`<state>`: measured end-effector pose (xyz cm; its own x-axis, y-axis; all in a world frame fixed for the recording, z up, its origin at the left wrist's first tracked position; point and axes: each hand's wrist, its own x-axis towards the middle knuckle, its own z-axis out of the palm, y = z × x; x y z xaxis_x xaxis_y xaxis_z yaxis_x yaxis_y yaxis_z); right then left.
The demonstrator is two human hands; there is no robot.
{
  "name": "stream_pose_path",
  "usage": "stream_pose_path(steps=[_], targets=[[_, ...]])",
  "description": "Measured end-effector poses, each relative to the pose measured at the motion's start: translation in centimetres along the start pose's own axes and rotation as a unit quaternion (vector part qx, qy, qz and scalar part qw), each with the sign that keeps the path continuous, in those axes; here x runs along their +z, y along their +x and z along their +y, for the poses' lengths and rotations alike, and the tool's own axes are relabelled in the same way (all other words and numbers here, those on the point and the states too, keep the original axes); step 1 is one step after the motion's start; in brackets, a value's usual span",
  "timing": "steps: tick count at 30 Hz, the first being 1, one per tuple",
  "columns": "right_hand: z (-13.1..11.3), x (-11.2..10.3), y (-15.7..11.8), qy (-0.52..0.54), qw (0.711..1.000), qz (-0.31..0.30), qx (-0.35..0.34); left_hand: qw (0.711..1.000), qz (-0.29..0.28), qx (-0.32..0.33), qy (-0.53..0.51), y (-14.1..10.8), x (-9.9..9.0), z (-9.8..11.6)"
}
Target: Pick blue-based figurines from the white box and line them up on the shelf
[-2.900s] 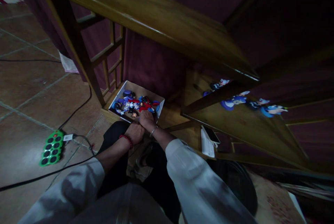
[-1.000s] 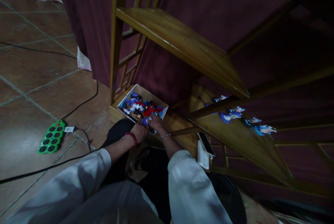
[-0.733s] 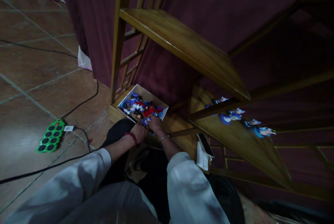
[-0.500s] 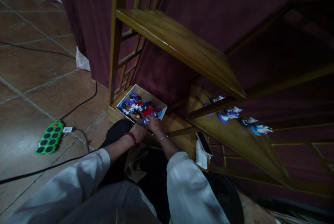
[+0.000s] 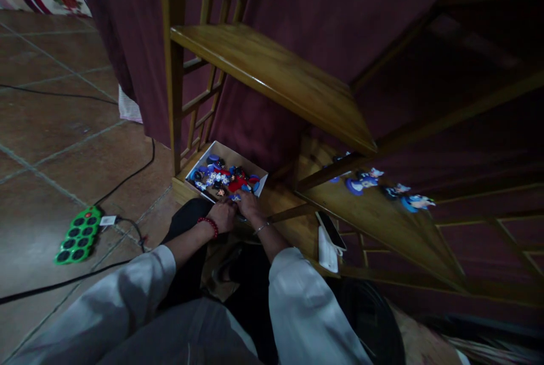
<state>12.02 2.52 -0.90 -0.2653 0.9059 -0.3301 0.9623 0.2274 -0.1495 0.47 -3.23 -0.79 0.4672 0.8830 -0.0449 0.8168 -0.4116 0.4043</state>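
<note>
My left hand (image 5: 223, 213), with a red bead bracelet on the wrist, is closed at the near edge of a shallow white box (image 5: 264, 181). Right beside it, my right hand (image 5: 248, 205) has its fingers curled on a small blue-and-white figurine (image 5: 234, 198). The two hands nearly meet there; what the left fingers grip is hidden. Inside the box lie several toy figurines (image 5: 217, 179) in blue, white, red and black, jumbled together. The box rests on the low wooden shelf (image 5: 276, 200).
A higher wooden shelf board (image 5: 272, 76) juts above the box. More figurines (image 5: 361, 182) stand in a row on a shelf at right. A phone (image 5: 331, 230) leans beside a white object (image 5: 327, 254). On the tiled floor lie a green power strip (image 5: 79, 236) and black cables (image 5: 63, 283).
The whole view has shifted slightly, so the shelves appear further left. Both hands stay together at the box's near edge, with only a slight shift of the fingers.
</note>
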Motion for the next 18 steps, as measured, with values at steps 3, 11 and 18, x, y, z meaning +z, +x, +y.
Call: stream_pose_path(steps=[3, 11, 18], targets=[[-0.1, -0.1, -0.2, 0.011, 1.000, 0.000, 0.003, 0.995, -0.046, -0.074, -0.040, 1.0, -0.6, -0.4], [-0.3, -0.6, -0.4, 0.041, 0.999, 0.002, 0.011, 0.976, -0.093, -0.195, -0.041, 4.8, -0.3, -1.4], [0.0, -0.5, -0.8, 0.089, 0.996, 0.027, 0.002, 0.985, -0.064, -0.152, -0.058, 5.9, 0.6, -1.6]])
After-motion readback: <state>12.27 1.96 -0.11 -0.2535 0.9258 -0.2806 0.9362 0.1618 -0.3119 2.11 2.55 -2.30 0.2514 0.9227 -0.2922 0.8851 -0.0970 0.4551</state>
